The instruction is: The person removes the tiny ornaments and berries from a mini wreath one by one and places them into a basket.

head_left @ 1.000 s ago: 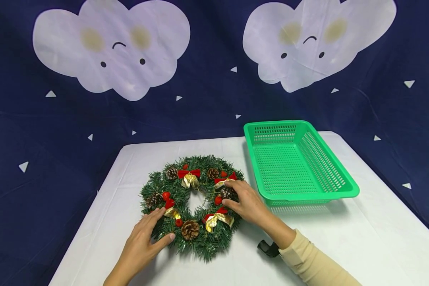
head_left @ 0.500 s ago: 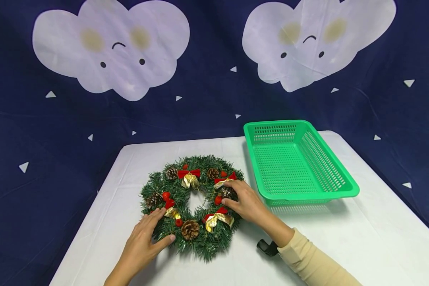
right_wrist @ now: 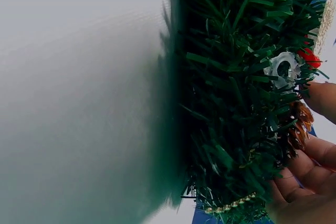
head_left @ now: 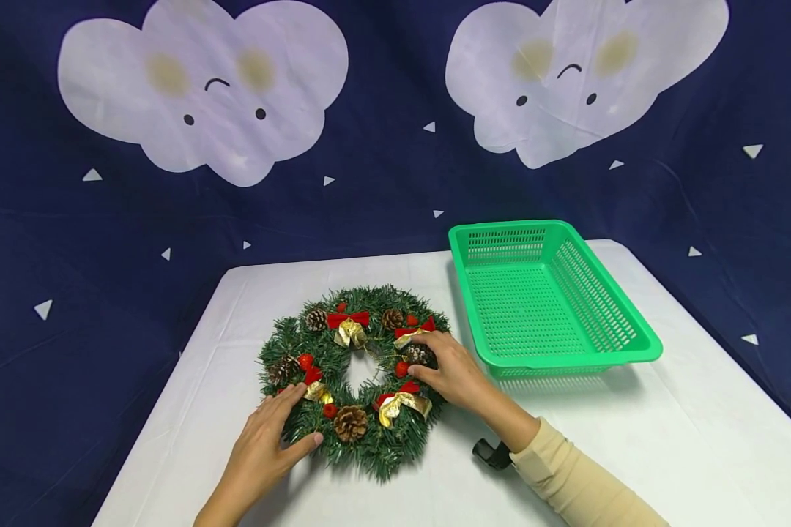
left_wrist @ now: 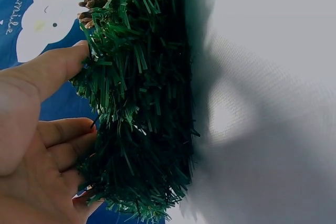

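- Both your left hand and right hand, thumbs wide of fingers, touch a round green tinsel wreath.
- It lies on a white cloth-covered table.
- Nothing visibly shifts; work seems paused.

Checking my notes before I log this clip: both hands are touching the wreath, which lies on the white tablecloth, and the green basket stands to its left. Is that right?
Not quite: the green basket stands to the right of the wreath, as the head view shows. The rest holds: both hands touch the wreath, on the white tablecloth.
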Tool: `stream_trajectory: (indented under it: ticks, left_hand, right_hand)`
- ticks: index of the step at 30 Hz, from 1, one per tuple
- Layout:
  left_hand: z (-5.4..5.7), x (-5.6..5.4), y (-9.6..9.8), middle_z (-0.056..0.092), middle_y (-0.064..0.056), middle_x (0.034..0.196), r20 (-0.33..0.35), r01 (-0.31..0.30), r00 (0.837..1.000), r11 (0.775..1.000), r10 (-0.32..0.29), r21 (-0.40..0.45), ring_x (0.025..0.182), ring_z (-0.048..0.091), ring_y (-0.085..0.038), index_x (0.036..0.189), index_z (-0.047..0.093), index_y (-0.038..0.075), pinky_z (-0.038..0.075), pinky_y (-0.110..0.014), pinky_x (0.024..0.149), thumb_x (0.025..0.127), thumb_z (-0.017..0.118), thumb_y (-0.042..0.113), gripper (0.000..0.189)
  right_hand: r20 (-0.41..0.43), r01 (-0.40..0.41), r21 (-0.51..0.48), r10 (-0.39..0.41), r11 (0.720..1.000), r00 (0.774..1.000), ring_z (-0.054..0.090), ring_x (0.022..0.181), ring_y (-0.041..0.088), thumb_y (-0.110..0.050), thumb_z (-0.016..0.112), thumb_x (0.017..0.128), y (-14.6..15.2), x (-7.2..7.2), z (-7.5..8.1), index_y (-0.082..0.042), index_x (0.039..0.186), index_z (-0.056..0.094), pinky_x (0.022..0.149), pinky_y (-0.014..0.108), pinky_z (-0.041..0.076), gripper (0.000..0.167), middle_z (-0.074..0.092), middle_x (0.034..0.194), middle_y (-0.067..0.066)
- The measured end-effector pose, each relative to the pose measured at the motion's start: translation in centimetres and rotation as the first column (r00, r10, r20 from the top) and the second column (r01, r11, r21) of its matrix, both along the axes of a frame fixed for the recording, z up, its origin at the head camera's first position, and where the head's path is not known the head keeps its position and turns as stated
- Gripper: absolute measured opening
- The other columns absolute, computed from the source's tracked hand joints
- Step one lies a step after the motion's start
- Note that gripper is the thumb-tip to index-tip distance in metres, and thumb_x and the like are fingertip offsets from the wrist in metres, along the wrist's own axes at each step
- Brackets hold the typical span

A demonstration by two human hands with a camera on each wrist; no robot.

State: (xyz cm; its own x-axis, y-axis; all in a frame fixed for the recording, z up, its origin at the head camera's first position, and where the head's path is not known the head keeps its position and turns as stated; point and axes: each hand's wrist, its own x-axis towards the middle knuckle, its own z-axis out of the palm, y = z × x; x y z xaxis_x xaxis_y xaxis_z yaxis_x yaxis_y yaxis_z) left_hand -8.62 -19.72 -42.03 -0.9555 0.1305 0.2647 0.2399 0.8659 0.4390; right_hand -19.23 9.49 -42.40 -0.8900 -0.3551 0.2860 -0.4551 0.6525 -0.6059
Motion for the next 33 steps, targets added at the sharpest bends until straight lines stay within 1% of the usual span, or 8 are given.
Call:
stream_trajectory:
  ticks: [5,11,17,22,25,30,33]
  left_hand:
    - [-0.1,0.0,0.0,0.052,-0.018,0.138,-0.009,0.003,1.0,1.0,-0.003,-0.006,0.129,0.048,-0.038,0.138,0.047,0.007,0.032,-0.058,0.109,0.074,0.078,0.036,0.077]
    - [0.0,-0.1,0.1,0.051,-0.018,0.139,0.006,-0.001,1.0,1.0,0.001,0.002,0.129,0.047,-0.038,0.138,0.047,0.007,0.031,-0.057,0.109,0.074,0.078,0.035,0.077]
    - [0.2,-0.1,0.1,0.05,-0.018,0.139,0.016,-0.005,1.0,1.0,0.005,0.005,0.13,0.046,-0.038,0.139,0.047,0.007,0.031,-0.058,0.11,0.074,0.078,0.035,0.077]
    - [0.2,-0.1,0.1,0.051,-0.019,0.139,0.005,-0.003,1.0,1.0,0.003,0.002,0.129,0.047,-0.039,0.139,0.047,0.007,0.031,-0.058,0.109,0.074,0.078,0.035,0.077]
    - [0.2,-0.1,0.1,0.051,-0.019,0.139,0.0,-0.001,1.0,1.0,0.001,0.003,0.129,0.047,-0.039,0.138,0.047,0.006,0.031,-0.058,0.109,0.074,0.078,0.035,0.077]
    - [0.2,-0.1,0.2,0.05,-0.019,0.139,0.021,-0.004,1.0,1.0,0.004,0.003,0.129,0.046,-0.039,0.139,0.046,0.007,0.03,-0.058,0.11,0.074,0.077,0.035,0.077]
    - [0.3,-0.1,0.2,0.049,-0.019,0.14,0.038,-0.008,0.999,1.0,0.008,0.002,0.13,0.045,-0.039,0.14,0.046,0.007,0.03,-0.058,0.11,0.075,0.077,0.035,0.077]
  right_hand:
    - [0.008,0.001,0.0,-0.001,1.0,1.0,0.054,0.12,0.03,-0.024,0.075,0.08,0.0,0.0,0.0,-0.01,0.129,0.056,0.101,0.052,0.046,0.054,0.059,0.128,0.011]
    - [-0.002,0.003,-0.016,-0.003,1.0,1.0,0.055,0.119,0.03,-0.022,0.074,0.08,0.0,0.0,-0.1,-0.01,0.128,0.057,0.101,0.052,0.047,0.052,0.06,0.126,0.011]
    - [-0.02,0.003,-0.048,-0.004,0.999,1.0,0.055,0.119,0.031,-0.025,0.072,0.082,-0.2,-0.1,0.0,-0.01,0.127,0.057,0.101,0.052,0.046,0.05,0.06,0.127,0.012]
    - [-0.049,-0.006,-0.077,0.002,0.997,0.999,0.056,0.118,0.03,-0.025,0.072,0.082,-0.4,0.1,0.9,-0.008,0.128,0.057,0.101,0.05,0.048,0.051,0.06,0.126,0.011]
    - [-0.086,-0.016,-0.089,0.008,0.996,0.996,0.056,0.117,0.03,-0.024,0.072,0.082,-0.5,0.1,1.4,-0.008,0.128,0.057,0.099,0.049,0.049,0.051,0.061,0.124,0.01]
    - [-0.139,-0.021,-0.106,0.006,0.994,0.99,0.056,0.118,0.029,-0.023,0.073,0.081,-0.5,0.3,2.4,-0.01,0.128,0.057,0.1,0.049,0.048,0.051,0.062,0.124,0.01]
    - [-0.145,-0.024,-0.121,0.006,0.992,0.989,0.057,0.118,0.028,-0.024,0.073,0.082,-0.3,0.4,3.1,-0.011,0.128,0.057,0.1,0.047,0.049,0.051,0.062,0.125,0.009]
